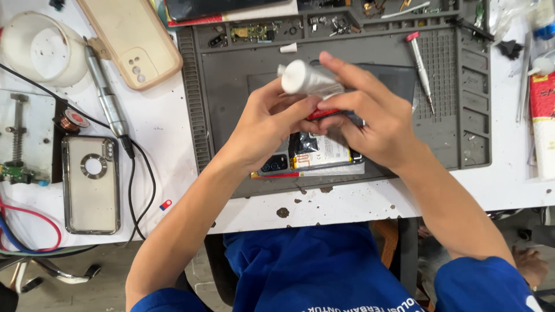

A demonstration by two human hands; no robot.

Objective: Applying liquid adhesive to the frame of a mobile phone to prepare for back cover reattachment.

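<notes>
My left hand [272, 118] and my right hand [370, 115] meet above a grey work mat [231, 81]. Both grip a white tube [306, 78] that ends in a red part [321, 114] between my fingers. Under my hands lies an opened phone [315, 157] with its battery and camera module showing; my hands hide its upper part.
A screwdriver with a red cap [420, 66] lies on the mat's right side. On the white table at left are a beige phone case [136, 43], a clear phone case [91, 185], a pen-shaped tool with a black cable [107, 95] and a white dish [37, 49]. Small parts fill the mat's top trays.
</notes>
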